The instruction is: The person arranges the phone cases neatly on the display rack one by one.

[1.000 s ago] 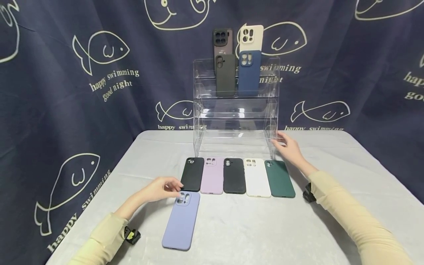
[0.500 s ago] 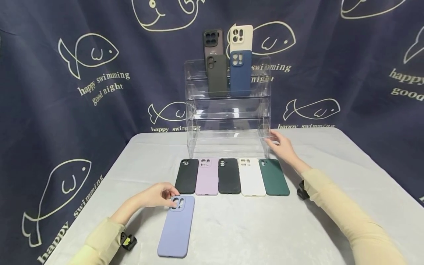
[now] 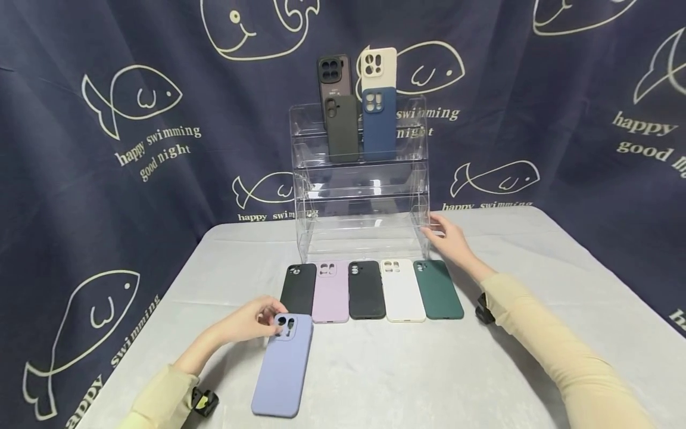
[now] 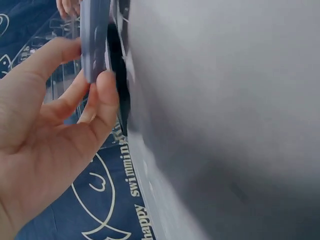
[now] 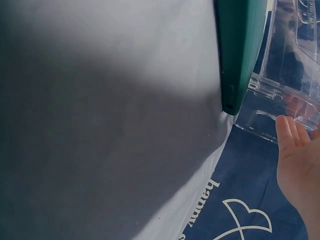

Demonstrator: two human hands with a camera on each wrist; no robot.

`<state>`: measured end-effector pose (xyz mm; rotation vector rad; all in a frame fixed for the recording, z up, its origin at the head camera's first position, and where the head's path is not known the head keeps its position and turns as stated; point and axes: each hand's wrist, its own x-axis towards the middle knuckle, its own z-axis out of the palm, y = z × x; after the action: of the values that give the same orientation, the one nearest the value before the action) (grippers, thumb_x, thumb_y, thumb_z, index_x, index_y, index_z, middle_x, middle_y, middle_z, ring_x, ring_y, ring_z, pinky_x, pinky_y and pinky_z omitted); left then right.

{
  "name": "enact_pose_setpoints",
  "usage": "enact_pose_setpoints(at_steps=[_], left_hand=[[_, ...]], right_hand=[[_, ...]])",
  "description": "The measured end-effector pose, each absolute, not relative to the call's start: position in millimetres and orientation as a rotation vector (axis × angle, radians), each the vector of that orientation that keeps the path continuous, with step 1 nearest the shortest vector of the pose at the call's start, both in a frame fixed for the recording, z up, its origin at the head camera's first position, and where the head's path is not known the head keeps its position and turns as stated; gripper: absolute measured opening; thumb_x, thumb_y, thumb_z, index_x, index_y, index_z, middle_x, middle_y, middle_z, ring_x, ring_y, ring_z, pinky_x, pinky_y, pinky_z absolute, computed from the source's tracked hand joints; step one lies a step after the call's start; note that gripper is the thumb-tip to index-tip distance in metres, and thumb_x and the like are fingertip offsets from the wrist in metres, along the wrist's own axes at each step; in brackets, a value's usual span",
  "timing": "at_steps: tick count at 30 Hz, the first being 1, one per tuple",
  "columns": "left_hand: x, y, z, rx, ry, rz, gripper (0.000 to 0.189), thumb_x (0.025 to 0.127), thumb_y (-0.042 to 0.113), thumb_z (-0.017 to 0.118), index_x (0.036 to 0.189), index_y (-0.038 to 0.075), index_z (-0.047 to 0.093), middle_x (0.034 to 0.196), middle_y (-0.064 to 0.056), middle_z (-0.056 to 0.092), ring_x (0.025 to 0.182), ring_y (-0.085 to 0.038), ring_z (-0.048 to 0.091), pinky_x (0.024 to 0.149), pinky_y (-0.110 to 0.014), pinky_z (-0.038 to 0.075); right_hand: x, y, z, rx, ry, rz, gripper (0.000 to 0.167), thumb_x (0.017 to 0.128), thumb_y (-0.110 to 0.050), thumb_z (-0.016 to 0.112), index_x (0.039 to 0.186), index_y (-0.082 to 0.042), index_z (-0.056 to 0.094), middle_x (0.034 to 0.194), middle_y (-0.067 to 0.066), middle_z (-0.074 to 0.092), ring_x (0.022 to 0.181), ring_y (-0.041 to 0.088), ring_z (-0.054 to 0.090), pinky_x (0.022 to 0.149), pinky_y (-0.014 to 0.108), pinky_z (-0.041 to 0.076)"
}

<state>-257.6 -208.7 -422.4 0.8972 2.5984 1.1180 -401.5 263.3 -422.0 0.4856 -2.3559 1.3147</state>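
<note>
The bench has a pale gray cloth; a dark blue curtain w/ white fish hangs behind. L hand pinches the top end of the light blue case, at bench's front L, nr 5 flat cases. R hand, fingers almost straight, touches the clear rack's R side.

From above, the head view faces forward and down; close-in wrist views share the clear tiered plastic rack.

Cream sleeves, black wrist devices
</note>
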Motion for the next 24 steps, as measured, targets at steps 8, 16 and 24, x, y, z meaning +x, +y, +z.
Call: enact_pose_setpoints(at_steps=[8,16,24], left_hand=[[-269,-197,-419,0.896,2.669,1.286,0.035,0.081,0.002,0.066,0.115,-0.003,0.058,0.085,-0.009,0.063,0.075,-0.002,0.056,0.068,-0.019,0.053],[-280,-182,-411,0.796,2.759,1.347,0.037,0.079,0.001,0.067,0.115,-0.005,0.06,0.099,-0.015,0.064,0.078,-0.003,0.059,0.072,-0.019,0.055],[-294,-165,-396,0.825,2.811,1.376,0.037,0.079,0.003,0.069,0.114,-0.003,0.062,0.095,-0.018,0.066,0.076,-0.007,0.062,0.072,-0.022,0.057]], right_hand=[[-401,263,-419,0.467,-2.364,1.301,0.051,0.092,-0.018,0.061,0.134,0.006,0.043,0.126,0.029,0.054,0.109,0.042,0.058,0.093,0.047,0.05],[-400,263,-418,0.464,-2.371,1.279,0.052,0.093,-0.018,0.059,0.134,0.007,0.042,0.126,0.029,0.054,0.109,0.044,0.058,0.093,0.049,0.05],[-400,262,-421,0.454,-2.373,1.265,0.049,0.093,-0.017,0.059,0.134,0.005,0.044,0.125,0.028,0.055,0.108,0.043,0.059,0.093,0.048,0.05]])
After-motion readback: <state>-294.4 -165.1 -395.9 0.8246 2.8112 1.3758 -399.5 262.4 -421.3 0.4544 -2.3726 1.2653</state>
